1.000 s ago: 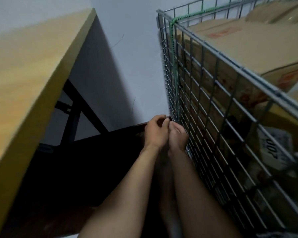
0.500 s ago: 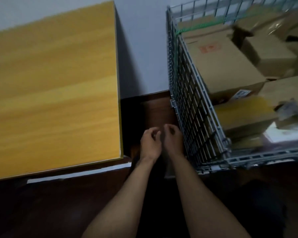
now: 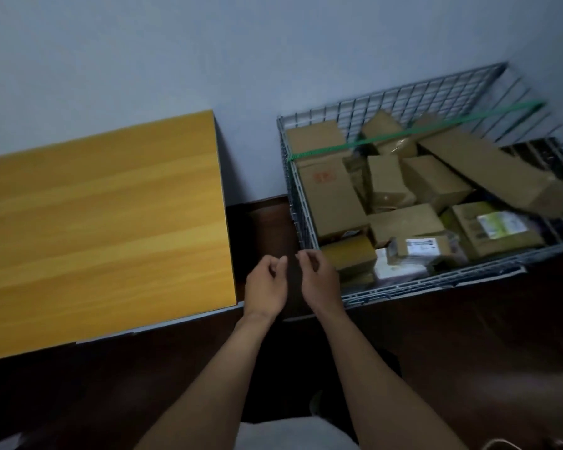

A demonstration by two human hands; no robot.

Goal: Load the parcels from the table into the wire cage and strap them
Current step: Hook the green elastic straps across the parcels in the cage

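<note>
While the green strap crosses only the far part of the wire cage at centre right, cardboard parcels heaped near its front rim could spill. The left hand and right hand hover beside it, fingers loosely curled, holding nothing.

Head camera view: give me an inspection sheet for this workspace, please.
Surface: yellow wooden table, left of the wire cage.
Job's things: wire cage holds many cardboard parcels; green strap stretched across its far part.
Clutter: nothing seen.
Hands: left hand and right hand loosely curled, holding nothing, by the cage's near left corner.
Cables: nothing seen.
Surroundings: pale wall, dark floor.
</note>
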